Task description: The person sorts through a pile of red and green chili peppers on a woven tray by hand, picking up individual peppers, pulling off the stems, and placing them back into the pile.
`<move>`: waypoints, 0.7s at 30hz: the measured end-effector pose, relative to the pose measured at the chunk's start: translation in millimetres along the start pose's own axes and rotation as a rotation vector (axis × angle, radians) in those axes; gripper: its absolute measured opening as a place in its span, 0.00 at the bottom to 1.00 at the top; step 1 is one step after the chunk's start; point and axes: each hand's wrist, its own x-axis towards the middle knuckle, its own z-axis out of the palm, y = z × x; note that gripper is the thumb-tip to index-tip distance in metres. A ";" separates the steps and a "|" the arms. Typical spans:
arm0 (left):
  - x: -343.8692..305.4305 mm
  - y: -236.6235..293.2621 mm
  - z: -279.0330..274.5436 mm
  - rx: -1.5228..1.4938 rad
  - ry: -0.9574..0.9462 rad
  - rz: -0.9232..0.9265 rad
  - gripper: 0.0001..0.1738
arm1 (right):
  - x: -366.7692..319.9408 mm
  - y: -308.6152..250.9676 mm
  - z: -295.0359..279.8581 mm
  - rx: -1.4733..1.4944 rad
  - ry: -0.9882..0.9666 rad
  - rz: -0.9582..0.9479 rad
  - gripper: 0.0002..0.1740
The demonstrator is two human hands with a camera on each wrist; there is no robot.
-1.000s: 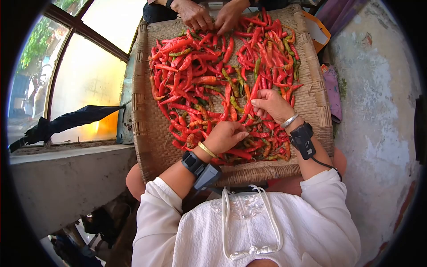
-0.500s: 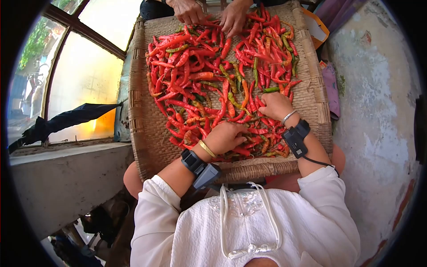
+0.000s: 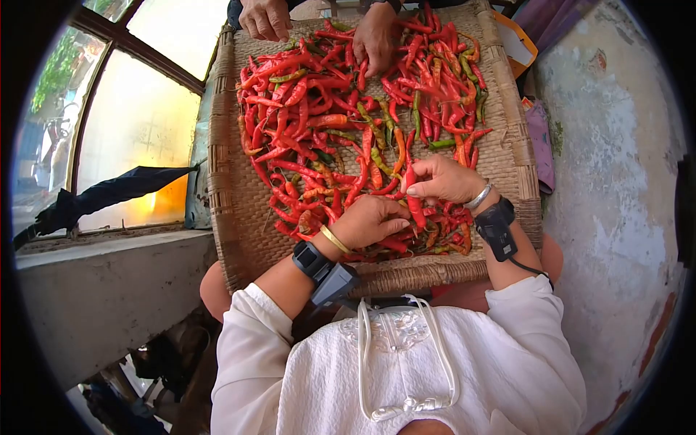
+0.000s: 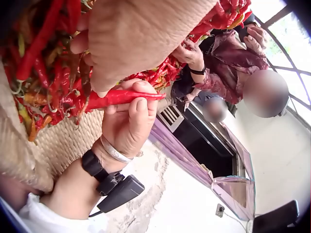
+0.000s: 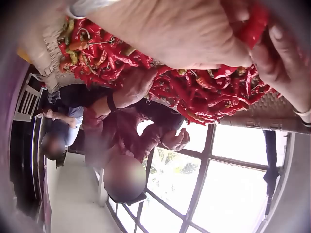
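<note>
A long red chili pepper (image 3: 415, 203) points down toward the wearer in the head view. My right hand (image 3: 449, 180) pinches it near its upper end between thumb and fingers. My left hand (image 3: 371, 221) is bent beside the pepper's lower end, its thumb and fingertips right at it in the wrist views; whether they grip it I cannot tell. Both hands are over a heap of red chili peppers (image 3: 319, 116), a few green or orange, on a shallow woven tray (image 3: 243, 246). In the left wrist view the pepper (image 4: 121, 98) lies across the right hand's fingertips.
Across the tray, another person's hand (image 3: 375, 40) reaches into the peppers, and their other hand (image 3: 264, 18) is over the tray's far edge. A folded dark umbrella (image 3: 123, 196) leans by the window at left. A worn wall (image 3: 616, 181) stands at right.
My right hand dipped into the heap, then came up holding a red chili pepper beside my left hand. The other person's hands moved apart, one back toward the far edge.
</note>
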 end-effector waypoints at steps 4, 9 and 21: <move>-5.6 -4.4 2.1 0.300 -0.171 -0.013 0.11 | -6.7 -10.0 -12.9 -0.139 0.327 0.037 0.09; -4.8 -7.3 2.6 0.323 -0.144 -0.029 0.10 | -0.7 -3.2 -17.6 0.507 0.519 -0.401 0.14; -1.3 -6.5 0.1 0.324 -0.050 0.024 0.09 | 24.9 25.5 11.1 -0.988 0.628 0.036 0.17</move>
